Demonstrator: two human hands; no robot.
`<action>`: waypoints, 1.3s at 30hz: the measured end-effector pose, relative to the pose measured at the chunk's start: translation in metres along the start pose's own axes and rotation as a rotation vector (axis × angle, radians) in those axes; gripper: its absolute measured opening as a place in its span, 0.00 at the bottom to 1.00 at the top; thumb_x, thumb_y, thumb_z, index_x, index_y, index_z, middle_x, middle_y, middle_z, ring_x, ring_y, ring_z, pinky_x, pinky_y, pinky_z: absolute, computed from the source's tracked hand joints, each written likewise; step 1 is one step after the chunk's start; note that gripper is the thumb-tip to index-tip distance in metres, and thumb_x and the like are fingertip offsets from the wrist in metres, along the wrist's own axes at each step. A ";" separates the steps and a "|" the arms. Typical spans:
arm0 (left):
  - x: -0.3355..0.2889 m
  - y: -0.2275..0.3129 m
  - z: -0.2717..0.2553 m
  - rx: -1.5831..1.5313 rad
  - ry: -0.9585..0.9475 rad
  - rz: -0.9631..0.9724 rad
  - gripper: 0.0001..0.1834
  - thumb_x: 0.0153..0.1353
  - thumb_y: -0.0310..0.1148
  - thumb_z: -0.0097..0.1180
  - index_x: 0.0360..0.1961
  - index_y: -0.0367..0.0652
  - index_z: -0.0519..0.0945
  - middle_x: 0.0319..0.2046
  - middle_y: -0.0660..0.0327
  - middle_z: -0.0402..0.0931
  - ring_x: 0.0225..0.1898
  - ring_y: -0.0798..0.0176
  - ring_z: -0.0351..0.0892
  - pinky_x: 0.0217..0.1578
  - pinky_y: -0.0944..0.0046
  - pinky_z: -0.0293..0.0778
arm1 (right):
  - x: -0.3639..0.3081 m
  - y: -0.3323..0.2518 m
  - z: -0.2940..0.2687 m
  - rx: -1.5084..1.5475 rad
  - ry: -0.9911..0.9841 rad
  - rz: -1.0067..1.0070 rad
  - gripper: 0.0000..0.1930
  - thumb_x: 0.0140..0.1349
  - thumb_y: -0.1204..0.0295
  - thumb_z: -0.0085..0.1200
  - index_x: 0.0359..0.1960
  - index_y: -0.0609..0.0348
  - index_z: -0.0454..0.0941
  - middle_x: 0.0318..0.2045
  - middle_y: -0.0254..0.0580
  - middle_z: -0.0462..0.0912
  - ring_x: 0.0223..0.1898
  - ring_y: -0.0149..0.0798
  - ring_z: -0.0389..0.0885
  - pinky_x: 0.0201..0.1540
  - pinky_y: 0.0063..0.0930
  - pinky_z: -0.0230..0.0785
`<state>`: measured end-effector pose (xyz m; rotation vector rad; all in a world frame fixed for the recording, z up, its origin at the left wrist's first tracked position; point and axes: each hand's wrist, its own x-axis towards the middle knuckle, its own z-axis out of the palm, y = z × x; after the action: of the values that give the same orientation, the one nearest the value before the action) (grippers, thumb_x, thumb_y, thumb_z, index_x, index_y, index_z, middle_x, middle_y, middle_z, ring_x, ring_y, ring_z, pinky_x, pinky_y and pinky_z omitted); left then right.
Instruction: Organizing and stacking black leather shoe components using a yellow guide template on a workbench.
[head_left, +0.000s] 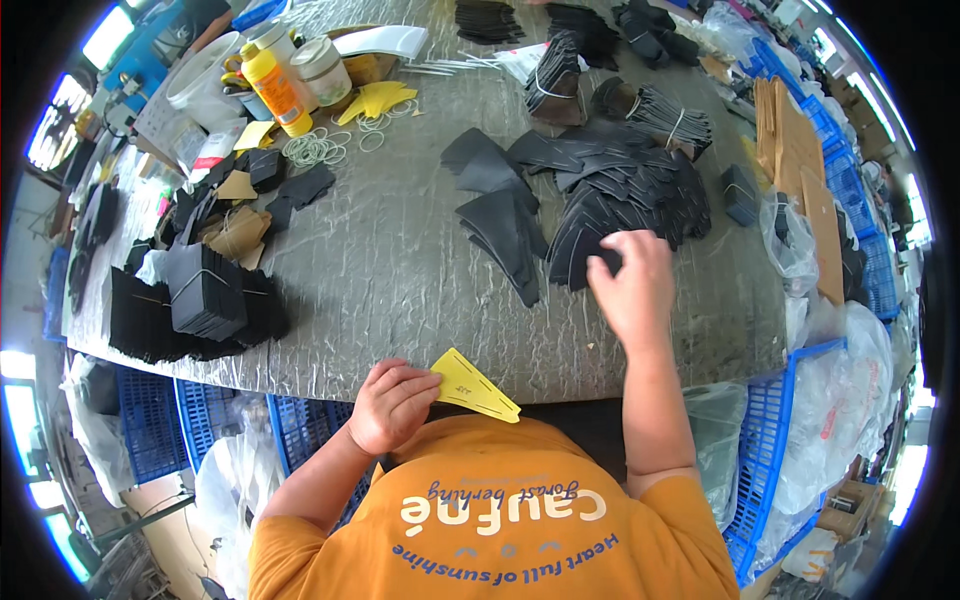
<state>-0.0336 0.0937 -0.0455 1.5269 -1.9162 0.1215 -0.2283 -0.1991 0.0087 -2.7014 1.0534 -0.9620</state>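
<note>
My left hand (394,408) is closed at the table's near edge, holding a yellow triangular template (470,386) with slots along its sides. Over the near end of a fanned heap of black cut pieces (625,190) is my right hand (637,282). Its fingers are curved, with a gap between thumb and forefinger and dark material showing behind; I see nothing gripped there. Left of that heap lie a few loose black pieces (500,235), overlapping one another. Bundles of black pieces tied with bands (672,122) stand just beyond the heap.
Banded black stacks (207,290) stand at the table's left. Farther back are a yellow bottle (275,92), a white jar (321,72), pale rubber bands (316,147) and yellow pieces (377,100). Brown paper sheets (800,170) lie along the right edge. Blue crates (755,470) flank me below the tabletop.
</note>
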 end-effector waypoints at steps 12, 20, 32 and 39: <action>0.003 -0.005 -0.009 0.024 0.158 -0.153 0.18 0.44 0.17 0.63 0.39 0.40 0.80 0.43 0.57 0.84 0.40 0.53 0.83 0.44 0.52 0.77 | -0.004 -0.054 0.067 0.233 -0.442 0.090 0.19 0.50 0.72 0.69 0.44 0.60 0.78 0.37 0.49 0.81 0.42 0.52 0.83 0.44 0.42 0.76; 0.019 -0.005 0.007 0.145 0.009 -0.236 0.15 0.46 0.20 0.62 0.38 0.39 0.81 0.49 0.53 0.81 0.52 0.47 0.79 0.53 0.46 0.74 | -0.079 -0.052 0.008 0.459 -0.705 0.042 0.20 0.50 0.71 0.68 0.45 0.57 0.78 0.39 0.44 0.80 0.43 0.53 0.81 0.45 0.45 0.74; 0.031 0.007 0.029 0.031 -0.105 -0.271 0.15 0.50 0.24 0.65 0.41 0.37 0.81 0.52 0.52 0.79 0.53 0.46 0.78 0.55 0.49 0.74 | -0.099 -0.062 0.008 0.406 -0.485 -0.021 0.17 0.52 0.72 0.67 0.44 0.59 0.81 0.37 0.42 0.76 0.41 0.47 0.79 0.41 0.41 0.75; 0.030 0.004 0.032 0.019 -0.090 -0.278 0.15 0.49 0.23 0.65 0.41 0.36 0.81 0.50 0.52 0.80 0.52 0.48 0.79 0.53 0.51 0.75 | -0.100 -0.062 0.008 0.400 -0.494 -0.026 0.17 0.52 0.73 0.67 0.45 0.60 0.82 0.36 0.42 0.75 0.39 0.47 0.79 0.39 0.40 0.75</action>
<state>-0.0539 0.0553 -0.0518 1.8211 -1.7530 -0.0521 -0.2441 -0.0893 -0.0317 -2.4260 0.6477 -0.4056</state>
